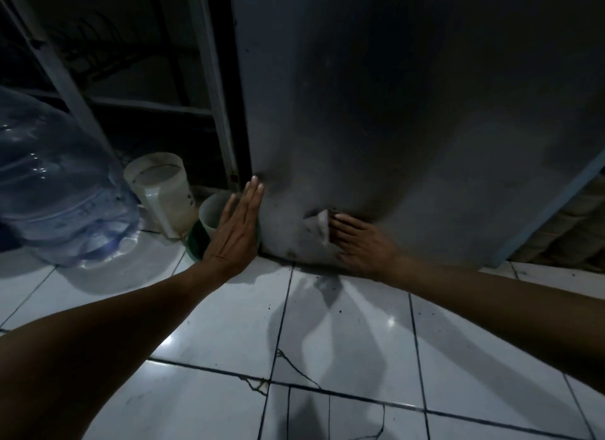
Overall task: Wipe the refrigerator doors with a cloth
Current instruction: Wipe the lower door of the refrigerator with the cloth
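**Both hands low on the fridge door**

At the left edge a clear jug lies on the tiled floor. Right of it stand a white pitcher and a pale cup, in front of a dim metal rack. The left hand lies flat against the door's lower left edge, fingers straight and together, holding nothing. Further right, near the door's bottom edge, the right hand presses a pale cloth to the door with straight fingers; most of the cloth is hidden under the hand.
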